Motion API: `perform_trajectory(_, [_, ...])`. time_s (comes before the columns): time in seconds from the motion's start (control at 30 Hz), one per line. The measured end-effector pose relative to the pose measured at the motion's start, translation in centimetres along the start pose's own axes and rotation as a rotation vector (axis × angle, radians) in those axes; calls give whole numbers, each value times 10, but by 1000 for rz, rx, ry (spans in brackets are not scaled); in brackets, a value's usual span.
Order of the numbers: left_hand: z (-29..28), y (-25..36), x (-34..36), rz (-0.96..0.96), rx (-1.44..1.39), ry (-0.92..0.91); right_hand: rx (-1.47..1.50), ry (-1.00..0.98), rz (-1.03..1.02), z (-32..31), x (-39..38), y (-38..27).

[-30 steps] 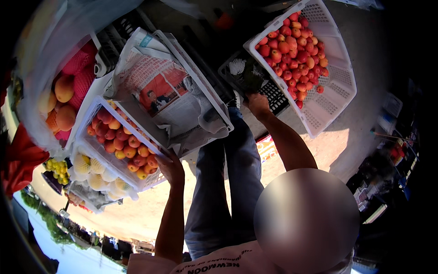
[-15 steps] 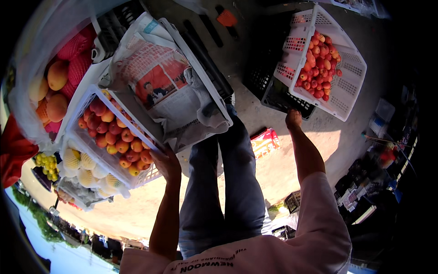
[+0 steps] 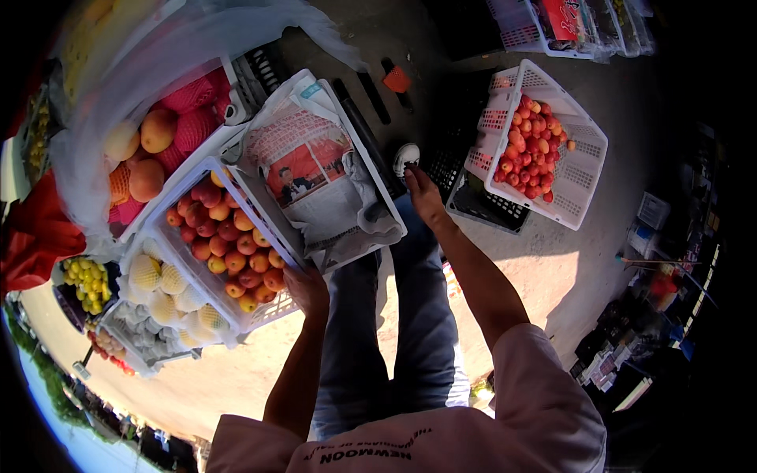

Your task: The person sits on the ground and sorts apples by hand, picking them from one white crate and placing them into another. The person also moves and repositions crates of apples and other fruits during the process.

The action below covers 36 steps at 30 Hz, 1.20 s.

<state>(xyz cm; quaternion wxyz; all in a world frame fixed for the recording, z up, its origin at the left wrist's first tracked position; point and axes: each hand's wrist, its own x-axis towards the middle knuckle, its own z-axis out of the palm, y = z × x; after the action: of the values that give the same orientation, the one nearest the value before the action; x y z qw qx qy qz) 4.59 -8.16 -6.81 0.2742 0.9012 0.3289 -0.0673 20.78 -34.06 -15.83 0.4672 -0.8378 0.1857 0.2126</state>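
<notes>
Your left hand point(image 3: 306, 290) grips the near corner of the paper-lined white crate point(image 3: 319, 169) at frame centre; your right hand point(image 3: 424, 193) hovers spread near its right edge. Close it on that rim, then lift level, clear of the apple crate point(image 3: 225, 244).

Pink short-sleeved shirt point(image 3: 505, 410), blue jeans point(image 3: 410, 331)

— Your left hand point(image 3: 306, 288) is at frame centre, on the rim of the paper-lined crate point(image 3: 331, 169). What's left of it?

— The crate of fruit point(image 3: 229, 244). Your right hand point(image 3: 423, 193) sits centre; another fruit basket point(image 3: 544, 142) lies upper right.
</notes>
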Motion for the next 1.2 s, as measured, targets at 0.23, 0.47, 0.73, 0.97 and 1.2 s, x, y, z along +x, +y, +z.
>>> perform_trajectory(0.23, [4,11,3,-52,17,3,-106,-264,53,59,35,70])
perform_trajectory(0.47, [1,-6,3,-112,-25,-36,682,-437,343,62,16,34])
perform_trajectory(0.73, [-4,12,6,-140,35,-67,768,-524,602,49,31,-34])
perform_trajectory(0.97, [-1,22,7,-301,137,-69,580,-526,309,57,42,-47])
perform_trajectory(1.2, [6,31,14,-244,261,-58,337,-472,319,96,92,29])
